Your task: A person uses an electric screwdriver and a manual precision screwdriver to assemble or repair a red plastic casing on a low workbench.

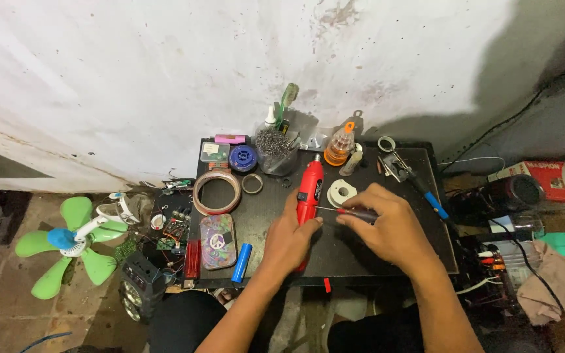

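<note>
A small black surface (361, 252) is standing against a stained white wall, seen from above. The left hand (290, 236) is lying palm down over the lower half of a red electric screwdriver (308, 189), gripping it and hiding its handle end; only the upper body and tip are showing. The right hand (387, 225) is closing its fingers around a small red-handled screwdriver (354, 212), whose thin shaft is pointing left and touching the red tool; most of its handle is being covered by the fingers. Both forearms are entering from the bottom edge, converging toward mid-surface. Just above the hands a white spool (341, 193) is lying flat. Farther left, a wide tape roll (216, 192), a patterned tin (217, 241) and a blue cylindrical cell (242, 263) are resting apart. A tool with a blue handle (426, 193) is lying at the right. On the floor to the left, a green fan (67, 245) is lying, its details being hard to make out.
</note>
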